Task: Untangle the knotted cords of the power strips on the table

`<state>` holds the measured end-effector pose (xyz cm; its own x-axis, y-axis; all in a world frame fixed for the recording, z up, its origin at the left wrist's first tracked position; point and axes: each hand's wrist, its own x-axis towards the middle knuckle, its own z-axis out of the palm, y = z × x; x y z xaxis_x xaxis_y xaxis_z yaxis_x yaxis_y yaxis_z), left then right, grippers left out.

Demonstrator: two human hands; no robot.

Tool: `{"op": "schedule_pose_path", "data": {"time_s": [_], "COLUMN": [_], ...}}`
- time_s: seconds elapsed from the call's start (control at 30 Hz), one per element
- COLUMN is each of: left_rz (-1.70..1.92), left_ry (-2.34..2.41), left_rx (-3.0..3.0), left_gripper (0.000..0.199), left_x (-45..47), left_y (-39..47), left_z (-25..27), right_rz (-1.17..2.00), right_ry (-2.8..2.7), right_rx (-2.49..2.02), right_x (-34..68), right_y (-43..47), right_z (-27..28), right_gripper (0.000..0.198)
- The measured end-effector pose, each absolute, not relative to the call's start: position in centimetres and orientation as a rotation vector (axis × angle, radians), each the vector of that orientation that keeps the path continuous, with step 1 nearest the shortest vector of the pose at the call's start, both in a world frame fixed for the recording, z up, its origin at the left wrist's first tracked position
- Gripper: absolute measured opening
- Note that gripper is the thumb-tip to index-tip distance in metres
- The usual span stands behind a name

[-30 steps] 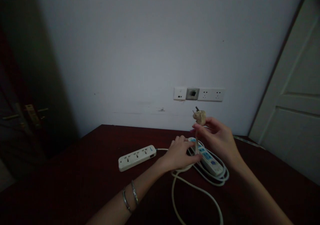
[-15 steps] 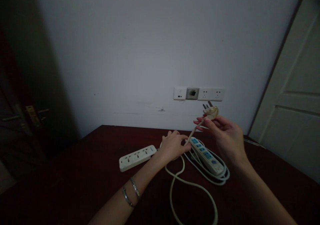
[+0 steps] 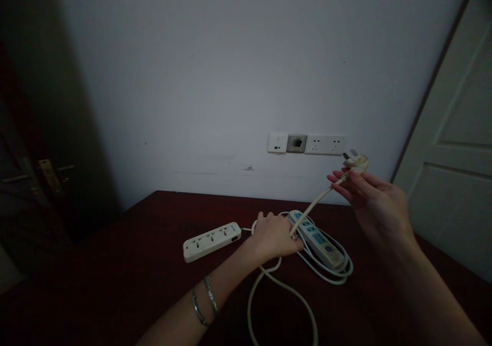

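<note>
Evidently, plug (image 3: 358, 162) in pinch of right hand (image 3: 380, 202), cord (image 3: 315, 200) in grip of left hand (image 3: 273, 236).

A pale panelled door (image 3: 457, 146) stands right; a dark door (image 3: 33, 136) left; a scuffed wall (image 3: 215, 89) between.

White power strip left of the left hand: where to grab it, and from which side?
Probably best pinched mid-length across its narrow width, coming from above: the white power strip lies flat on the table, long and slim, its top uncovered. Avoid its right end, where the cord leaves, close to the left hand.
</note>
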<state>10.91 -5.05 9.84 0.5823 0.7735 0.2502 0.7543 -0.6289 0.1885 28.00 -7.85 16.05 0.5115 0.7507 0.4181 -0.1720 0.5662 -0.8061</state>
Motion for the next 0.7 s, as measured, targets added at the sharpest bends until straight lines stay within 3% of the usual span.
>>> {"op": "schedule_pose_path", "data": {"time_s": [0.3,0.5,0.7], "left_rz": [0.393,0.381,0.313], "left_ry": [1.366,1.250,1.353], "left_rx": [2.612,2.832,2.782], "left_gripper": [0.033,0.034,0.027], "left_x": [9.7,10.3,9.7], "left_y": [-5.8,-7.1,-6.9], "left_z": [11.7,10.9,11.9], "right_rz": [0.544,0.461,0.310], "right_ry": [-0.613,-0.352,-0.483], "right_rx": [-0.709,-0.736,-0.753], "right_x": [32.3,36.4,39.7], "right_y": [-7.5,-7.7,-6.8], "right_z": [16.9,17.5,16.3], "right_gripper": [0.003,0.022,0.024]}}
